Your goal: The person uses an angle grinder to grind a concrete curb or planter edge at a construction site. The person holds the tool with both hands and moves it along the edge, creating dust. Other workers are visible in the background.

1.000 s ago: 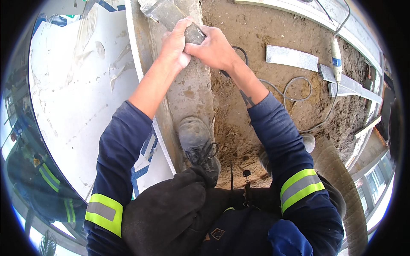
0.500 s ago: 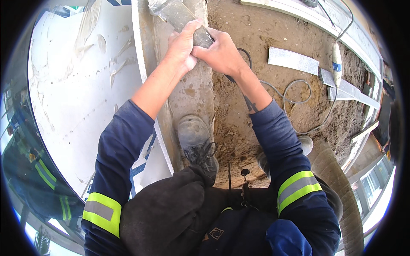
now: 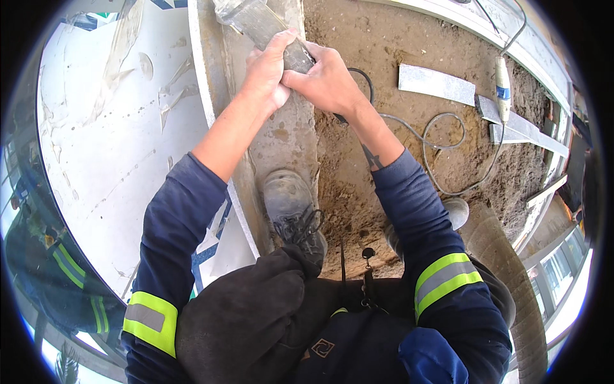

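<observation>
Both hands met on 1 grey, dust-coated flat strip (image 3: 268, 32): the left hand (image 3: 268, 70) had its fingers curled and clamped around it, and the right hand (image 3: 326, 80) pinched its near end between thumb and fingertips. The strip ran up and away beyond the fingers, over a concrete ledge (image 3: 288, 141). A black cable (image 3: 441, 147) looped on the dirt just right of the right-hand fingers.

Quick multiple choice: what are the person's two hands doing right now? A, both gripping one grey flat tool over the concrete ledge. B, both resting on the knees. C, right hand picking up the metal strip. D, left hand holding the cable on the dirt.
A: the left hand and right hand close together on the same grey flat tool above the concrete ledge; the cable and metal strip lie untouched on the dirt.
</observation>
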